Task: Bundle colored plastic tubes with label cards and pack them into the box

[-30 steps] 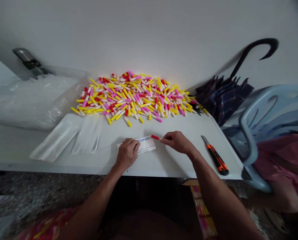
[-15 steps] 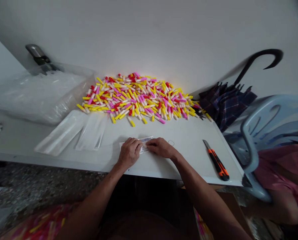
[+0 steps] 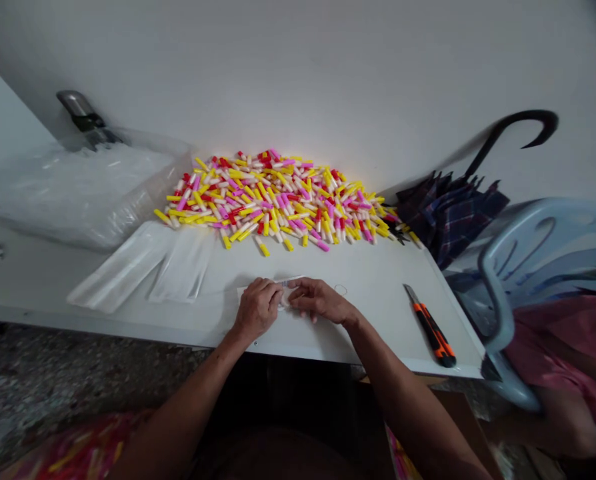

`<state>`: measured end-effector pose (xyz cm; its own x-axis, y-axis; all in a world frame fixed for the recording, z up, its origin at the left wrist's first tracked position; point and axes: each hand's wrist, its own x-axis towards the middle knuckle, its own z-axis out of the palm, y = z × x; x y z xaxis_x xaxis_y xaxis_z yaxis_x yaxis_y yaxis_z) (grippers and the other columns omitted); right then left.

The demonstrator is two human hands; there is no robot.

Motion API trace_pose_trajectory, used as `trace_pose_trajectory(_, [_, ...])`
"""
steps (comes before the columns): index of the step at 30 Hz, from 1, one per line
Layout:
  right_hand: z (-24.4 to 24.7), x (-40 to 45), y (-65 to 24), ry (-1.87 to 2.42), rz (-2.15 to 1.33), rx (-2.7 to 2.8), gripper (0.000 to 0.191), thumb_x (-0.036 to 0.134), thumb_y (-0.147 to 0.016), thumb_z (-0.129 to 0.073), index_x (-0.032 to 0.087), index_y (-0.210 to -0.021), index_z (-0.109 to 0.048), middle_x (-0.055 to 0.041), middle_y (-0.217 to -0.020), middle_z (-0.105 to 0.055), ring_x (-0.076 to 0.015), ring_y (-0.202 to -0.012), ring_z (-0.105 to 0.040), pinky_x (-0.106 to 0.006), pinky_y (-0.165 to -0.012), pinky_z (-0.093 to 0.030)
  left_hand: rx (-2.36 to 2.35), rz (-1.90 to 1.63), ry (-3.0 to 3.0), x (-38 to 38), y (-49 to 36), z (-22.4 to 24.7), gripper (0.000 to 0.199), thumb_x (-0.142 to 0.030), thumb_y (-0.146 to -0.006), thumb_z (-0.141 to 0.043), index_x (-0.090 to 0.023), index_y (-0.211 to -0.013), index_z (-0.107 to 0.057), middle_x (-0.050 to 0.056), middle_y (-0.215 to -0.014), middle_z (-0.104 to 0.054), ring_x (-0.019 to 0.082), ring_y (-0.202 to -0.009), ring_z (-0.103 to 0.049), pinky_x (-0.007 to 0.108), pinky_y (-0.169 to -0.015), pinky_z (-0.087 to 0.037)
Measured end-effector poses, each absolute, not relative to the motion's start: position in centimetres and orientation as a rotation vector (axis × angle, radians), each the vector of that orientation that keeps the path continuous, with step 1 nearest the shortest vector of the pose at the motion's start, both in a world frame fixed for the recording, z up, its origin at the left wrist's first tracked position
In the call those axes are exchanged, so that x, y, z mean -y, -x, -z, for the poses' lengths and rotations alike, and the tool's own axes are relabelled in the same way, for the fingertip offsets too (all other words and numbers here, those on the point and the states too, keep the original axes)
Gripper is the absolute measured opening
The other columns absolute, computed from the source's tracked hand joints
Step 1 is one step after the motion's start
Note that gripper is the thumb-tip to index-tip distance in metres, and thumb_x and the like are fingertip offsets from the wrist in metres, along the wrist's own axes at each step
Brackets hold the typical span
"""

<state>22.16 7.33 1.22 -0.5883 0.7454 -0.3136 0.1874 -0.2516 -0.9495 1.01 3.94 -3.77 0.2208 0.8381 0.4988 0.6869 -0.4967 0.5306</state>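
Near the table's front edge, my left hand (image 3: 259,308) is closed, its fingers pressed together over a small white printed slip (image 3: 284,283). Beside it my right hand (image 3: 321,300) has curled fingers, with thumb and fingertips at the slip's right part. A small pale, roundish thing shows between the two hands, too small to identify. Most of the slip is covered by the fingers. A thin loop (image 3: 341,290) lies on the table just right of my right hand.
A heap of coloured tubes (image 3: 278,200) lies by the wall. Clear sleeves (image 3: 123,267) and a big plastic bag (image 3: 78,193) are left. At right are a cutter (image 3: 431,327), a folded umbrella (image 3: 453,207), a blue chair (image 3: 498,267) and a seated person (image 3: 568,353).
The fingers of my right hand have spread and curled lower over the slip, covering more of its print. My left hand stays almost where it was. The view has shifted slightly.
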Motion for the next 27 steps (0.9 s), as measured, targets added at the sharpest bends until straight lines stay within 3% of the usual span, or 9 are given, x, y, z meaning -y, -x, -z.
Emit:
trace_pose_trajectory(4, [-0.1, -6.9, -20.9, 1.114, -1.873, 1.579, 0.046, 0.032, -0.082, -0.077, 0.018, -0.123, -0.062, -0.0008, -0.082, -0.071, -0.0116, -0.054, -0.062, -0.019, -0.041, -0.043, -1.44, -1.145, -2.297, -3.9, -1.0, 3.8, 0.018, -0.019, -0.102, -0.052, -0.021, -0.093, -0.066, 0.006, -0.09, -0.069, 0.024, -0.091, -0.061, 0.039, -0.084, -0.05])
trace_pose_trajectory(11, [-0.2, -7.3, -22.1, 1.075, -1.99, 1.616, 0.055, 0.045, -0.083, -0.078, 0.021, -0.13, -0.063, -0.0059, -0.096, -0.076, -0.0168, -0.065, -0.07, -0.024, -0.048, -0.051, -1.437, -1.164, -2.265, -3.9, -1.1, 3.7, 0.021, -0.023, -0.105, -0.05, -0.022, -0.09, -0.065, 0.005, -0.089, -0.069, 0.023, -0.089, -0.06, 0.039, -0.084, -0.05])
trace_pose_trajectory(13, [-0.4, -9.4, -23.2, 1.293, -1.653, 1.676, 0.046, 0.047, -0.087, -0.072, 0.018, -0.123, -0.067, -0.005, -0.086, -0.074, -0.0169, -0.062, -0.066, -0.026, -0.051, -0.051, -1.447, -1.165, -2.252, -4.0, -1.1, 3.8, 0.021, -0.024, -0.105, -0.05, -0.022, -0.09, -0.066, 0.005, -0.089, -0.069, 0.023, -0.09, -0.06, 0.039, -0.084, -0.05])
trace_pose_trajectory(15, [-0.7, -12.6, -24.1, 1.576, -1.049, 1.691, 0.035, 0.043, -0.093, -0.065, 0.016, -0.114, -0.071, -0.0065, -0.084, -0.073, -0.0188, -0.068, -0.066, -0.029, -0.06, -0.052, -1.454, -1.169, -2.242, -4.0, -1.1, 3.9, 0.021, -0.025, -0.105, -0.051, -0.022, -0.09, -0.066, 0.005, -0.089, -0.069, 0.023, -0.09, -0.06, 0.039, -0.084, -0.05])
trace_pose_trajectory(18, [-1.1, -17.7, -24.8, 1.837, -0.44, 1.851, 0.029, 0.036, -0.095, -0.064, 0.016, -0.114, -0.073, -0.0153, -0.116, -0.073, -0.0272, -0.102, -0.067, -0.035, -0.082, -0.052, -1.464, -1.162, -2.238, -4.1, -1.1, 3.9, 0.021, -0.024, -0.105, -0.051, -0.022, -0.091, -0.066, 0.006, -0.089, -0.069, 0.023, -0.09, -0.06, 0.039, -0.083, -0.05])
trace_pose_trajectory(20, [-1.1, -20.1, -24.6, 1.954, -0.37, 1.979, 0.027, 0.034, -0.094, -0.066, 0.017, -0.113, -0.074, -0.018, -0.122, -0.071, -0.0305, -0.109, -0.065, -0.036, -0.085, -0.049, -1.464, -1.154, -2.237, -4.0, -1.1, 3.9, 0.021, -0.024, -0.105, -0.051, -0.022, -0.09, -0.067, 0.006, -0.089, -0.069, 0.023, -0.09, -0.061, 0.04, -0.083, -0.051])
trace_pose_trajectory(24, [-1.1, -21.0, -24.1, 1.955, -0.462, 2.053, 0.02, 0.031, -0.095, -0.065, 0.015, -0.101, -0.075, -0.0182, -0.107, -0.074, -0.0297, -0.103, -0.067, -0.034, -0.082, -0.048, -1.451, -1.17, -2.222, -3.9, -1.1, 3.8, 0.021, -0.024, -0.104, -0.052, -0.022, -0.09, -0.067, 0.006, -0.09, -0.07, 0.023, -0.091, -0.061, 0.039, -0.083, -0.052])
trace_pose_trajectory(27, [-1.5, -19.0, -25.1, 1.886, -0.569, 2.065, 0.027, 0.029, -0.097, -0.06, 0.014, -0.118, -0.069, -0.0128, -0.095, -0.076, -0.0233, -0.086, -0.069, -0.031, -0.074, -0.05, -1.439, -1.184, -2.209, -3.9, -1.0, 3.8, 0.021, -0.023, -0.104, -0.052, -0.022, -0.09, -0.067, 0.006, -0.089, -0.07, 0.022, -0.09, -0.061, 0.039, -0.083, -0.052])
